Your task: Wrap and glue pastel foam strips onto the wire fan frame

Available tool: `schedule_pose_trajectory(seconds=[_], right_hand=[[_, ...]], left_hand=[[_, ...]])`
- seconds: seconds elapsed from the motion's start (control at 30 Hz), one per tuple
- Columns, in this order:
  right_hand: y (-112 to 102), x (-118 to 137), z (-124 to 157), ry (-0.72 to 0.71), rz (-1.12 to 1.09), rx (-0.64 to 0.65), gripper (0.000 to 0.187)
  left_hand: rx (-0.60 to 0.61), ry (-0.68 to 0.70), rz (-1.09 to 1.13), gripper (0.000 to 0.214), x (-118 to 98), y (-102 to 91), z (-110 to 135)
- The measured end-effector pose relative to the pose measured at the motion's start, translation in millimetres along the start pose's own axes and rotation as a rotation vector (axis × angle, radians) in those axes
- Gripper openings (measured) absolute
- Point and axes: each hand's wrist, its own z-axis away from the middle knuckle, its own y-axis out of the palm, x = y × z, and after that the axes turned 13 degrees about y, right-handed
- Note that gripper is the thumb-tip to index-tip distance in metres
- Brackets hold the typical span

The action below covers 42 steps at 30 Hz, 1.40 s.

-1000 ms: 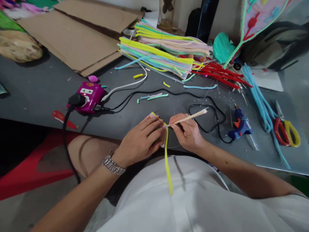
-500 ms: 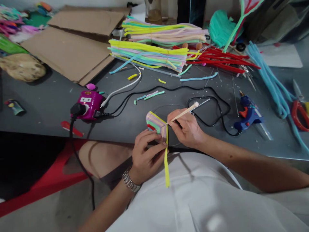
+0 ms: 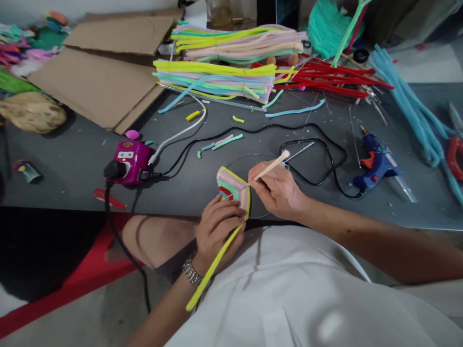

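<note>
While the left hand [image 3: 220, 233] grips a striped pipe-cleaner fan [image 3: 233, 188], the right hand [image 3: 277, 190] pinches a wooden stick [image 3: 271, 166], with a black cord [image 3: 275, 126] and blue glue gun [image 3: 376, 164] beside them on the tabletop [image 3: 181, 197].

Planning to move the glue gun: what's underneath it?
The blue hot glue gun rests on the dark grey tabletop, with its black cord trailing from the base. Whatever lies directly beneath is covered by the gun itself.
</note>
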Motion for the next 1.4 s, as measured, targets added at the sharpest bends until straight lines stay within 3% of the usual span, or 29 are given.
schedule_pose_trajectory(seconds=[0.17, 0.37, 0.6, 0.87, 1.07, 1.23, 1.33, 1.4], right_hand=[[-0.4, -0.4, -0.1, -0.015, -0.007, -0.01, 0.017], [-0.8, -0.3, -0.6, -0.033, -0.001, -0.017, 0.016], [0.8, -2.1, 0.2, -0.001, 0.007, -0.001, 0.016], [-2.6, -0.3, 0.4, 0.025, -0.031, 0.004, 0.014], [-6.8, 0.7, -1.2, 0.193, -0.134, -0.032, 0.01], [-25.3, 15.9, 5.0, 0.394, -0.282, -0.22, 0.011], [-30.3, 28.5, 20.6, 0.271, -0.319, -0.259, 0.009], [-27.2, 32.8, 33.6, 0.142, -0.318, -0.156, 0.012]], left_hand=[[0.044, 0.005, -0.024, 0.024, 0.3, -4.5, -3.2], [0.212, -0.034, -0.038, 0.017, 1.2, -19.1, -16.8], [0.362, -0.159, -0.03, 0.008, 1.7, -27.0, -38.9], [0.49, -0.398, 0.16, 0.009, 10.9, -27.2, -63.5], [0.569, -0.42, 0.179, 0.007, 19.4, -23.9, -71.2], [0.671, -0.46, 0.143, 0.007, 21.7, -24.1, -81.4], [0.721, -0.495, 0.143, 0.008, 21.6, -23.8, -87.5], [0.737, -0.503, 0.138, 0.007, 21.4, -22.7, -90.2]])
